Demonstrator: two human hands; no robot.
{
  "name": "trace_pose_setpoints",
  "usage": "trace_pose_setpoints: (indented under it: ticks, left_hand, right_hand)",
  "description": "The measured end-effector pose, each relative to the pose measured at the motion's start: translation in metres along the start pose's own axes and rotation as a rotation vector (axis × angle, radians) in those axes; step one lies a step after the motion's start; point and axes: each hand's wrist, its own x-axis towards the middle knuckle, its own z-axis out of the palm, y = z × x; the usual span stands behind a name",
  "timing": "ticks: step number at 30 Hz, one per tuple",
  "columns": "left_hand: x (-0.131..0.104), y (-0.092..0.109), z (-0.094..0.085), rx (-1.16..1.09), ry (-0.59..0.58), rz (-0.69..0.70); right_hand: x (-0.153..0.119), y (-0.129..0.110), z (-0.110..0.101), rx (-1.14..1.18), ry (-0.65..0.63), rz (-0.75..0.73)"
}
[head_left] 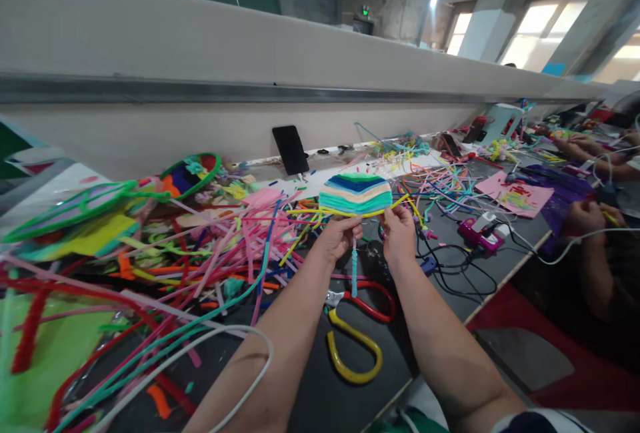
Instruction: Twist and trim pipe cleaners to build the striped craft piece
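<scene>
Between my two hands is a flat striped piece [355,194] of pipe cleaners, banded in green, dark blue, cream and turquoise. A yellow pipe cleaner [333,212] runs along its lower edge and sticks out at both sides. My left hand [340,238] pinches the lower left edge, and my right hand [397,233] pinches the lower right. A light blue twisted pipe cleaner [355,269] hangs down below my left fingers. Beneath, scissors with one red handle [383,303] and one yellow handle [356,353] lie on the dark table.
Pink, red and teal pipe cleaners [250,233] pile up at left, beside green-rimmed shapes [75,209]. A phone [290,149] leans on the partition. Right are a purple power strip [483,233], cables and a pink sheet [517,191]. Another person's hand [586,219] is at far right.
</scene>
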Motion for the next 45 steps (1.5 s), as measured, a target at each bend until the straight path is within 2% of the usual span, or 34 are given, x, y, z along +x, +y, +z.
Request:
trace_pose_setpoints:
  ticks: [9,26,35,45]
  left_hand:
    - [0.0007,0.0002,-0.0021,-0.006,-0.029,0.002]
    - [0.0023,-0.0018,-0.0048,0.015,-0.053,-0.024]
    - [0.0033,-0.0008,-0.0067,0.039,-0.025,-0.004]
    - [0.0036,-0.0019,-0.007,0.062,-0.026,-0.003]
  right_hand:
    - [-0.0002,0.0012,-0.0012,-0.056,0.011,0.051]
    - [0.0001,0.0024,-0.001,-0.01,0.018,0.01]
    - [-0.0003,-0.0018,-0.0003,-0.077,0.017,-0.024]
    - [0.0017,-0.0046,-0.0018,-0.123,0.115,-0.086]
